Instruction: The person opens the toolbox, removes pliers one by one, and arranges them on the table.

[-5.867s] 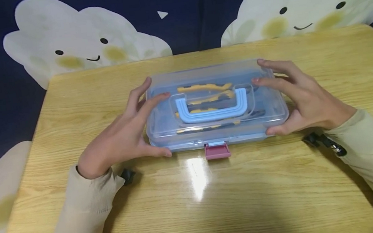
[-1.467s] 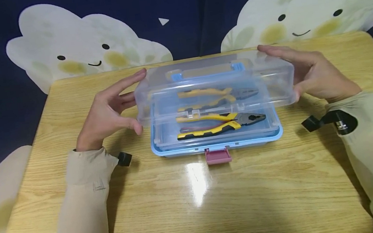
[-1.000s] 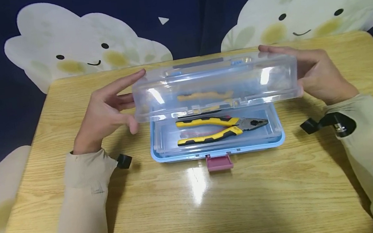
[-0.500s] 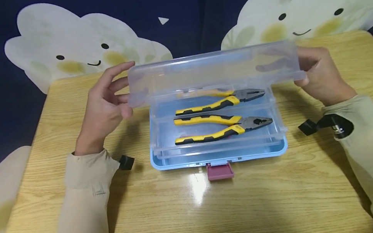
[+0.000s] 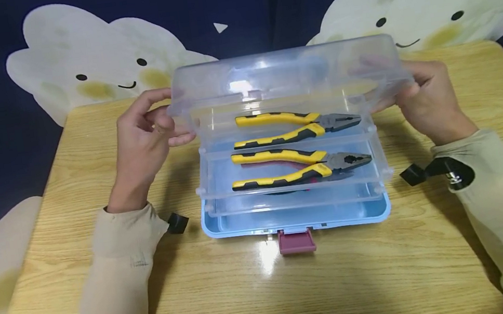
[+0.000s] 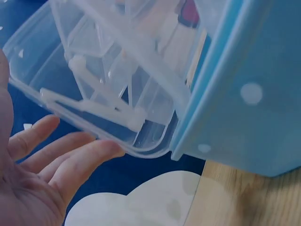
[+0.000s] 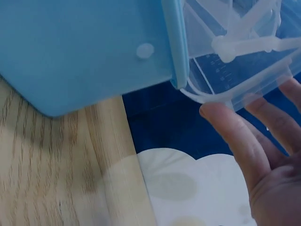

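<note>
A blue toolbox (image 5: 297, 224) sits on the table, its clear lid (image 5: 288, 71) raised and tilted back. My left hand (image 5: 143, 139) holds the lid's left end, thumb at the front lip and fingers reaching behind. At the right end, my right hand (image 5: 428, 98) holds the lid the same way. Two clear trays (image 5: 295, 203) are lifted in steps out of the base. Yellow-and-black combination pliers (image 5: 351, 159) lie in the front tray, and a second pair of pliers (image 5: 343, 120) in the rear one. Something red and dark shows faintly beneath the front tray.
A maroon latch (image 5: 297, 241) hangs open at the toolbox's front. The wooden table (image 5: 269, 301) spreads around the box; its back edge runs close behind. A dark blue cloth with clouds (image 5: 253, 15) hangs beyond. Small black devices (image 5: 177, 222) are at both wrists.
From closed, the lid has swung up and back with both hands on it. The trays have risen and spread forward, uncovering both pliers. The base now sits slightly nearer the person.
</note>
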A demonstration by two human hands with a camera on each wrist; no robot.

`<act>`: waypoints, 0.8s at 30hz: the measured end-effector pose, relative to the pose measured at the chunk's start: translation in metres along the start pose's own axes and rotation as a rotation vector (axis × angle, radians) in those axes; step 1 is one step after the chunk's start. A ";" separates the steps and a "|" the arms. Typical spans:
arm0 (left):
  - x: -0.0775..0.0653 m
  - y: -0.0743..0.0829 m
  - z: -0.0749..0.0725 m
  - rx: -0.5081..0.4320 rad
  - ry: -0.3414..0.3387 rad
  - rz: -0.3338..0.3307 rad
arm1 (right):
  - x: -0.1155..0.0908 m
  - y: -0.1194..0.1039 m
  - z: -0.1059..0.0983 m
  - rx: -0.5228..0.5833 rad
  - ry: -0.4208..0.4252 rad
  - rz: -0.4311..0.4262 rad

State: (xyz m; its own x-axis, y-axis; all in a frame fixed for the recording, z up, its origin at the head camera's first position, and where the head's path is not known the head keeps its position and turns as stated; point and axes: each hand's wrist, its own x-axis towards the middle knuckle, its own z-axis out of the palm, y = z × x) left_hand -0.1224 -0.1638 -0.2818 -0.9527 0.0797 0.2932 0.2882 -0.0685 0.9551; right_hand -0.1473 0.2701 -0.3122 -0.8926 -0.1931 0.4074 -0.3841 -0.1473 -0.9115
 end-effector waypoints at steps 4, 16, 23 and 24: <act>0.000 0.001 0.003 0.034 0.025 0.014 | 0.000 0.000 0.002 -0.009 -0.019 -0.020; -0.003 0.008 0.008 0.105 0.035 -0.054 | 0.002 -0.005 0.012 -0.015 0.035 0.022; -0.005 0.011 0.005 0.041 0.007 -0.036 | 0.003 -0.011 0.017 -0.073 0.103 0.153; -0.005 0.012 0.005 0.041 0.010 -0.036 | 0.003 -0.012 0.017 -0.099 0.106 0.167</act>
State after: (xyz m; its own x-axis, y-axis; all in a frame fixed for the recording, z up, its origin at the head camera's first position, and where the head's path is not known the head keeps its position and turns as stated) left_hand -0.1136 -0.1598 -0.2719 -0.9633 0.0718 0.2587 0.2576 -0.0250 0.9659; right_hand -0.1409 0.2545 -0.2991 -0.9637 -0.1030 0.2465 -0.2452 -0.0247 -0.9692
